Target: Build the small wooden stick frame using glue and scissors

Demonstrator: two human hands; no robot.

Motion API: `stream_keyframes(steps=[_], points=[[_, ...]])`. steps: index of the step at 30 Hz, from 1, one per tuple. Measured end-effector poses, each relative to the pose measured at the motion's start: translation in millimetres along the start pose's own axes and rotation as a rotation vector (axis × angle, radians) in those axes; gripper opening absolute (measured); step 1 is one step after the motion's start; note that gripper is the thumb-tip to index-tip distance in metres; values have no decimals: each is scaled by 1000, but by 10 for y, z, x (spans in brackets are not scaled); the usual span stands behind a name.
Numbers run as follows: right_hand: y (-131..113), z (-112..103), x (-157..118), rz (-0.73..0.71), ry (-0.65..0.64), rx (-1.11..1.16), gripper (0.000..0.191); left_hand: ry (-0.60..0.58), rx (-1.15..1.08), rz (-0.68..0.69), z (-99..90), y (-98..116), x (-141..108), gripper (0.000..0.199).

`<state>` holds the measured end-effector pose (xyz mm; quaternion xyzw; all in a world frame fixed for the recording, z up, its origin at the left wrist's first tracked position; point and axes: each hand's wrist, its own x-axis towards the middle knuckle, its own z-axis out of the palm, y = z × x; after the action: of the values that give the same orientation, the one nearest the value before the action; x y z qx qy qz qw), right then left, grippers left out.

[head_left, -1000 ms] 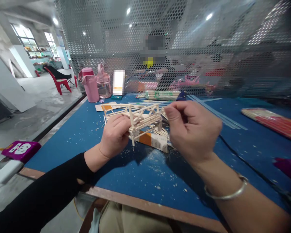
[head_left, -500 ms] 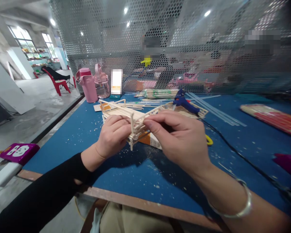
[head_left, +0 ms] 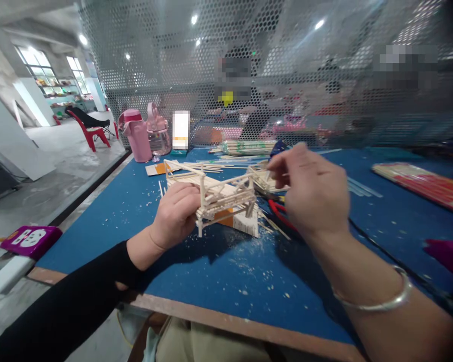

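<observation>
My left hand [head_left: 177,211] is closed around the left end of a small frame model [head_left: 226,193] built of thin wooden sticks, holding it tilted above the table. The model has upright posts, a slatted floor and a railing. My right hand [head_left: 313,186] is raised to the right of the model, apart from it. Its fingers are loosely bent, and I see nothing held in them. Just behind it shows part of a blue glue gun [head_left: 278,147], mostly hidden by the hand. Red-handled pliers or scissors [head_left: 281,213] lie below the fingers.
An orange and white card box [head_left: 245,222] and loose sticks [head_left: 274,226] lie under the model. Behind are a stick bundle [head_left: 249,147], a pink flask [head_left: 138,136] and a clear bottle [head_left: 158,133]. Glue sticks [head_left: 362,187] and a stick pack [head_left: 419,183] lie right.
My right hand has let go of the model and moved right, toward the glue gun. My left hand keeps hold of the model, which has turned slightly.
</observation>
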<state>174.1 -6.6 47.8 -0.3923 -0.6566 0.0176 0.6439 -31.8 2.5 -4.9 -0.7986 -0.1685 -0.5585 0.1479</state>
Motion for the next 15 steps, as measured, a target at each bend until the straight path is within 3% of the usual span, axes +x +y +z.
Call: stream_keyframes(steps=[3,6,9,15], points=[[-50,15,-61,-124,-300,25,23,-17,-41,-43,5,20,-2,11],[-119,68,-147,-32,-476,172,18,-44,-56,-32,39,16,21,17],[-144,77,-172,61,-488,215,14,-76,-79,30,72,-16,59,27],[-230,-24,-114,-219,-387,-7,19,-142,-76,-10,24,-66,95,12]])
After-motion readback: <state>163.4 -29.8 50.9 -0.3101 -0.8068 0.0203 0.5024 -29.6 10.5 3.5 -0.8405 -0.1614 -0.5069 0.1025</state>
